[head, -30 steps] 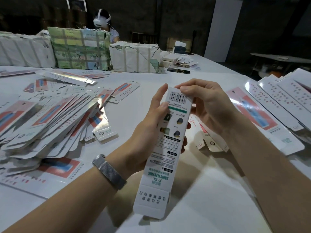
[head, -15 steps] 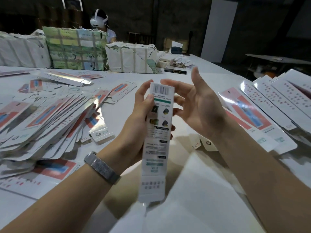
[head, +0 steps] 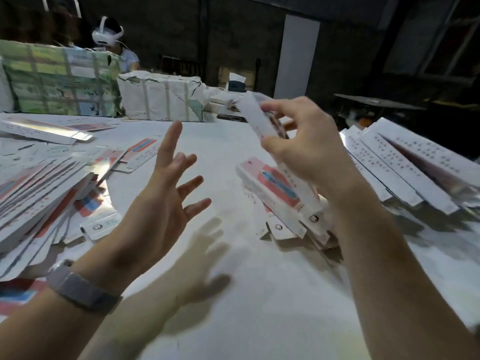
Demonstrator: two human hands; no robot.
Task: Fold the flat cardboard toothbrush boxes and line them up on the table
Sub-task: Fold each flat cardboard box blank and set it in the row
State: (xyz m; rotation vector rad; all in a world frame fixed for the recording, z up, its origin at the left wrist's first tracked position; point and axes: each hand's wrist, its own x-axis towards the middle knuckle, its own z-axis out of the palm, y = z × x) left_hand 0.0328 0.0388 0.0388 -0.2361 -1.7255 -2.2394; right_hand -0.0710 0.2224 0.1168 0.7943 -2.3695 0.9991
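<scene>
My right hand [head: 309,146] grips a folded white toothbrush box [head: 255,118] and holds it in the air, tilted, above the right side of the table; the box is blurred by motion. My left hand [head: 166,190] hovers over the table's middle with its fingers spread, holding nothing. A heap of flat unfolded box blanks [head: 39,188] lies at the left. Folded boxes [head: 400,162] lie side by side at the right, and a pink-faced folded box [head: 272,188] lies just under my right hand.
Wrapped bundles [head: 161,97] and a green-printed bundle [head: 59,81] stand at the table's far side, with another person wearing a headset [head: 107,35] behind them. Bare white tabletop [head: 246,294] lies in front of me. A dark table [head: 376,102] stands beyond at the right.
The box has passed from my left hand to my right hand, which carried it rightward and up. My left hand has let go and spread open.
</scene>
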